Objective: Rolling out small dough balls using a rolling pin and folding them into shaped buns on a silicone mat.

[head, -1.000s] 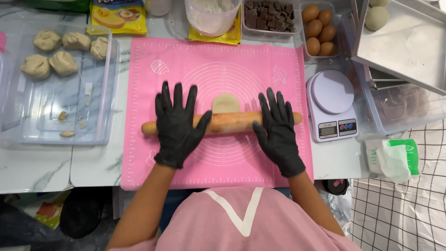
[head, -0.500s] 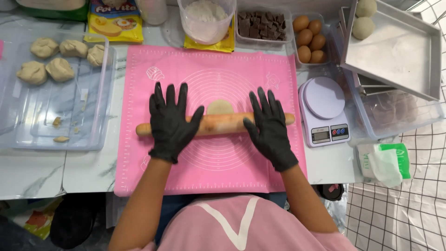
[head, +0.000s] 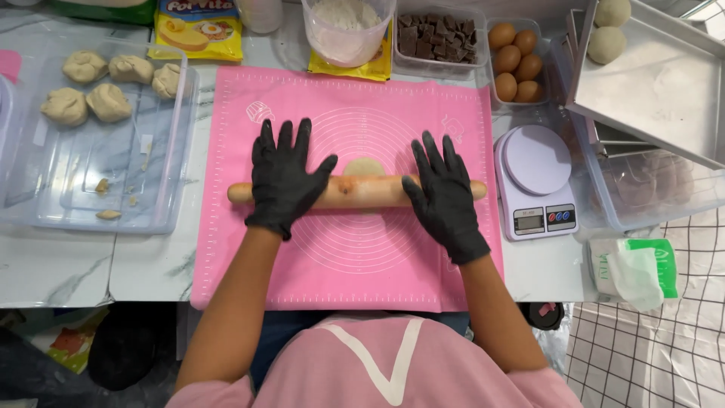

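1. A white marble-patterned desk (head: 83, 264) carries a pink baking mat (head: 355, 257); at 4 o'clock the floor (head: 664, 347) shows white tiles with dark grid lines.
2. One wooden rolling pin (head: 362, 193) lies crosswise at the mat's centre, on top of one small round of dough (head: 364, 166) that peeks out at its 12 o'clock side.
3. Both hands wear black gloves. The left hand (head: 283, 177) and right hand (head: 445, 196) lie flat and spread on the pin, palms pressing, fingers not curled round it.
4. At 10 o'clock a clear plastic tray (head: 91, 196) holds five dough lumps (head: 108, 102).
5. At 12 o'clock stand one flour tub (head: 347, 30) and one box of chocolate pieces (head: 438, 34); beside it, a box with five brown eggs (head: 513, 64).
6. Two yellow packets (head: 200, 34) lie flat at 11 and 12 o'clock.
7. At 3 o'clock sits one white kitchen scale (head: 536, 181); at 2 o'clock a metal pan (head: 657, 83) holds two dough balls (head: 608, 30). A green-and-white packet (head: 634, 268) lies at 4 o'clock.
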